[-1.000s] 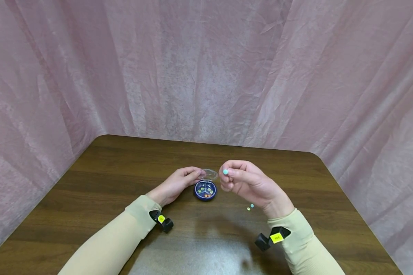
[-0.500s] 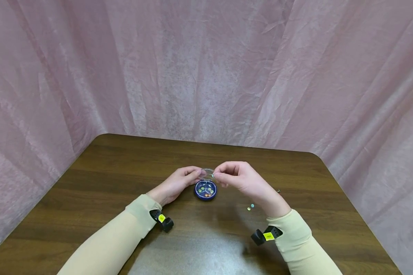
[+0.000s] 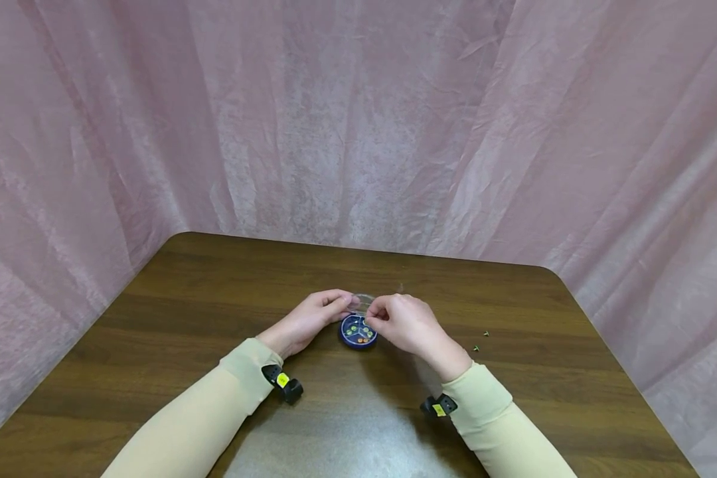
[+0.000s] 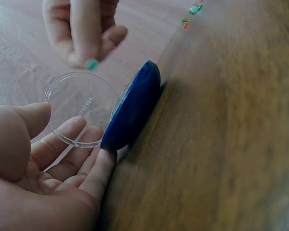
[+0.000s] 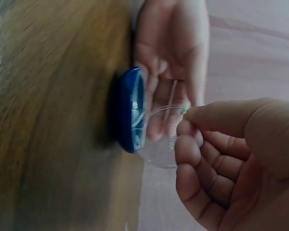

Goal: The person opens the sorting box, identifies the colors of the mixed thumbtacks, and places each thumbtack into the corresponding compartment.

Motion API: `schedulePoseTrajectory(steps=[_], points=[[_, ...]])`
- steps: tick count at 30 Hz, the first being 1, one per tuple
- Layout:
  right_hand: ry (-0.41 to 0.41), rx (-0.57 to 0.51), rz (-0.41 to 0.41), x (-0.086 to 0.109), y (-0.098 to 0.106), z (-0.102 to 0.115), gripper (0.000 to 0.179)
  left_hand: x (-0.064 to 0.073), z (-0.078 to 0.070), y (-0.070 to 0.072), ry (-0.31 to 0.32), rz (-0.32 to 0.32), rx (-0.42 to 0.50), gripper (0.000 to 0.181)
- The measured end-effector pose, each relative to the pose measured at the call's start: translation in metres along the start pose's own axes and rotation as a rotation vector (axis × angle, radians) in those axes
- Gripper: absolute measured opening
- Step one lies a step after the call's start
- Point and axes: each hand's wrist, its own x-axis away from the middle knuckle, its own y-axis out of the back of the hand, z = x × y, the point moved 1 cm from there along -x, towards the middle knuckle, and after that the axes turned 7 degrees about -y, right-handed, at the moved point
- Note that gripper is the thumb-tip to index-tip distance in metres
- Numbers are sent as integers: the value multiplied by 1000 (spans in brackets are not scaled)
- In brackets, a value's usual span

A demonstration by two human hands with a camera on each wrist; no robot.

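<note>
A round dark-blue pill case [image 3: 358,332] lies on the table with its clear lid [image 4: 82,110] raised. Inside, white dividers part several small yellow-green and orange round pieces. My left hand [image 3: 311,318] holds the lid's edge, thumb on one side and fingers behind, with fingertips also against the blue base. Just over the case's right side, my right hand [image 3: 403,322] pinches a small teal round piece [image 4: 91,64] between thumb and forefinger. In the right wrist view this piece shows green at the fingertips and overlaps the lid. Part of the case's right side is hidden by these fingers.
Small green pieces [image 3: 486,333] lie on the wooden table [image 3: 245,265] right of my right hand. A black wrist camera [image 3: 289,388] sits at each cuff. Pink curtains [image 3: 334,133] hang behind the table's far edge.
My right hand has moved left and down to the case with the teal piece. Its wrist now covers the loose blue and yellow pieces; green ones show at right. My left hand stays put.
</note>
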Motion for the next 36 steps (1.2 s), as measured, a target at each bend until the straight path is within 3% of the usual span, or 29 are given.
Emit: schedulePoseTrajectory(steps=[5, 17, 36], points=[[-4, 105, -16, -3, -9, -3, 14, 0, 0, -2, -1, 3, 0, 37], [4, 187, -34, -7, -15, -9, 20, 0, -2, -3, 0, 8, -1, 36], [40, 207, -25, -5, -21, -9, 20, 2, 0, 1, 7, 15, -5, 37]])
